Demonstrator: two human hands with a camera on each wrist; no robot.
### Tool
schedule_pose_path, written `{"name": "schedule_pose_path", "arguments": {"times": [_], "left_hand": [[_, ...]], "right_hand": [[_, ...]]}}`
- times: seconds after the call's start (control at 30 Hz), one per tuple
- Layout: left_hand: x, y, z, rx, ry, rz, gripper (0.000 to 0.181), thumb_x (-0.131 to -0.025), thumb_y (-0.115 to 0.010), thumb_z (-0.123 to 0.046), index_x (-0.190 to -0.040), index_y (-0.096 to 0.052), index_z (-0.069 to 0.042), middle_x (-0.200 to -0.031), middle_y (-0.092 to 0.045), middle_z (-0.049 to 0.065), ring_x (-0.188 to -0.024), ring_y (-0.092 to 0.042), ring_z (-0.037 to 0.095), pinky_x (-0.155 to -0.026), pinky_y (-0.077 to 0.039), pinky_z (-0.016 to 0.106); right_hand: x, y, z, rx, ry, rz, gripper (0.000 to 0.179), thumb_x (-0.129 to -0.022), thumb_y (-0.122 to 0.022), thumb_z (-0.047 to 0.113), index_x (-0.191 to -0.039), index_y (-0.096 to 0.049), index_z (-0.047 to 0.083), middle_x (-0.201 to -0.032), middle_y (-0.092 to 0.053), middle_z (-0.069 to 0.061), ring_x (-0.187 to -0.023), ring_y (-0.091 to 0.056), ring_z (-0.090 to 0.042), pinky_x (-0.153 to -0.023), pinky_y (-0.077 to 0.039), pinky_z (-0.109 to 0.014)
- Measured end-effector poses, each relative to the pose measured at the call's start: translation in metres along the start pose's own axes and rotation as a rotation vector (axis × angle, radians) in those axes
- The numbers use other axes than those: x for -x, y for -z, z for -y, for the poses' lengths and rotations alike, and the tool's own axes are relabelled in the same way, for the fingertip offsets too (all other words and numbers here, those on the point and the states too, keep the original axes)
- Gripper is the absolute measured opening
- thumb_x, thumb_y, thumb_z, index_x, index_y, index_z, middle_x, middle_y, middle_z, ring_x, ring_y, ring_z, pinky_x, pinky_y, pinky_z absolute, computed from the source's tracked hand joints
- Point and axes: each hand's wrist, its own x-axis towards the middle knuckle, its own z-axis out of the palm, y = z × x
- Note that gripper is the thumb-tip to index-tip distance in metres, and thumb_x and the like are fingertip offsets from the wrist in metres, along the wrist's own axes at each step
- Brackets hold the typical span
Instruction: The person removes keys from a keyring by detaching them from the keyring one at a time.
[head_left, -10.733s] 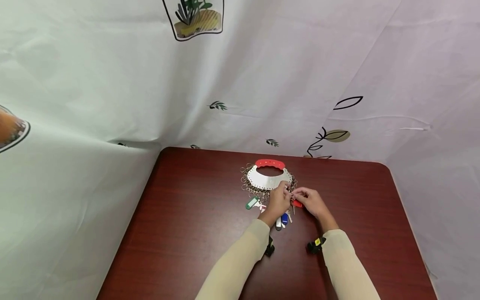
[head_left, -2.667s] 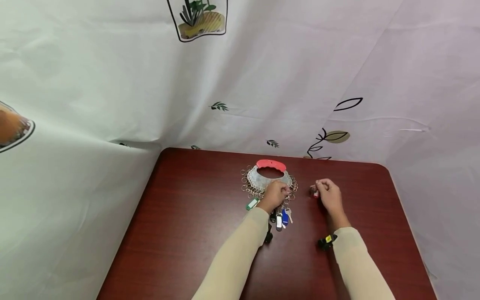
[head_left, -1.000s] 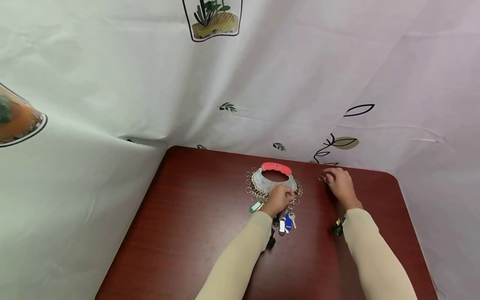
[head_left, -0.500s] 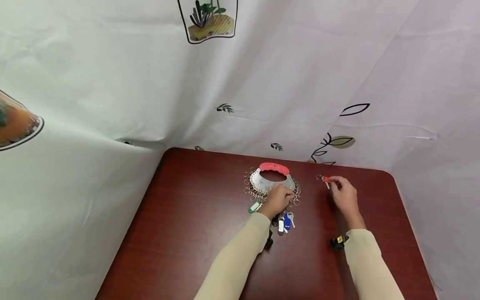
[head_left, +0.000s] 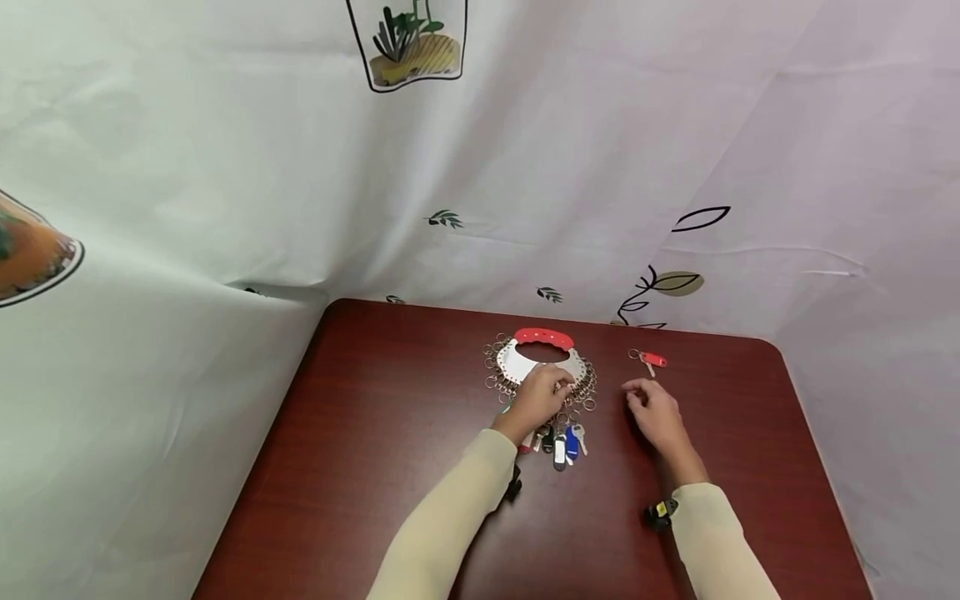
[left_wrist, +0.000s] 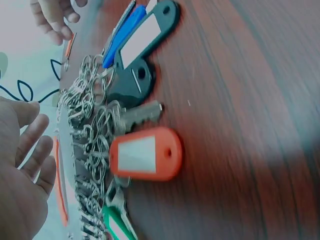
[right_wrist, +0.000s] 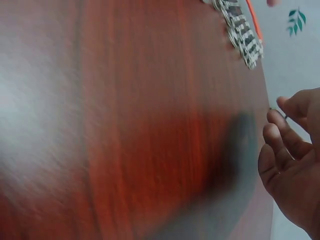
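A white key-ring holder (head_left: 517, 364) with a red grip (head_left: 543, 337) lies on the table, its edge fringed with metal rings (left_wrist: 90, 100). My left hand (head_left: 536, 396) hovers over its near side, fingers loosely bent around nothing. Below the hand, tagged keys hang from the rings: a blue tag (head_left: 572, 443), a black tag with a white label (left_wrist: 145, 37), a plain black one (left_wrist: 134, 85), an orange-red tag (left_wrist: 142, 154) and a green tag (left_wrist: 117, 225). A red-tagged key (head_left: 654, 360) lies apart at the right. Nearer than it, my right hand (head_left: 656, 412) is relaxed and holds nothing.
The dark red-brown table (head_left: 360, 467) has rounded far corners. A white patterned cloth (head_left: 480, 158) hangs behind it and along the sides. Black wrist cameras (head_left: 660, 514) sit at both sleeves.
The red-tagged key came off the holder and was carried right. My right hand has let go of it and drawn back toward me. My left hand has shifted slightly left.
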Motion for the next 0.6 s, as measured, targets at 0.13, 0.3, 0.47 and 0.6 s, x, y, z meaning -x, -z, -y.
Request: {"name": "schedule_pose_path", "arguments": {"times": [0.13, 0.3, 0.47, 0.6], "left_hand": [[0.008, 0.007, 0.001, -0.004, -0.008, 0.023, 0.015, -0.094, -0.073, -0.014, -0.108, -0.079, -0.015, -0.107, -0.074, -0.001, -0.104, -0.065, 0.016, -0.094, -0.052, 0.028], [0.023, 0.01, -0.001, -0.035, -0.017, 0.08, 0.016, -0.093, -0.074, -0.016, -0.109, -0.078, -0.014, -0.102, -0.072, -0.001, -0.097, -0.063, 0.016, -0.088, -0.052, 0.028], [0.038, 0.006, -0.002, -0.122, -0.043, 0.076, 0.016, -0.091, -0.077, -0.021, -0.106, -0.079, -0.017, -0.1, -0.069, -0.003, -0.093, -0.061, 0.015, -0.084, -0.051, 0.027], [0.045, 0.002, -0.002, -0.165, -0.062, 0.038, 0.017, -0.09, -0.079, -0.024, -0.105, -0.079, -0.018, -0.1, -0.068, -0.003, -0.093, -0.06, 0.015, -0.084, -0.05, 0.028]], "right_hand": [[0.006, -0.008, 0.008, -0.01, 0.015, 0.054, 0.017, -0.099, -0.061, 0.008, -0.113, -0.071, 0.007, -0.102, -0.066, -0.011, -0.088, -0.059, -0.024, -0.078, -0.047, -0.041], [0.014, -0.021, 0.021, -0.025, 0.032, 0.109, 0.012, -0.098, -0.066, 0.009, -0.108, -0.073, 0.009, -0.097, -0.065, -0.006, -0.083, -0.058, -0.019, -0.075, -0.047, -0.037], [0.022, -0.035, 0.028, -0.031, 0.081, 0.105, 0.009, -0.095, -0.071, 0.009, -0.102, -0.075, 0.013, -0.091, -0.066, -0.001, -0.079, -0.058, -0.013, -0.072, -0.048, -0.032], [0.026, -0.043, 0.034, -0.029, 0.1, 0.067, 0.006, -0.092, -0.073, 0.008, -0.097, -0.075, 0.011, -0.087, -0.065, 0.0, -0.076, -0.057, -0.011, -0.07, -0.048, -0.03]]}}
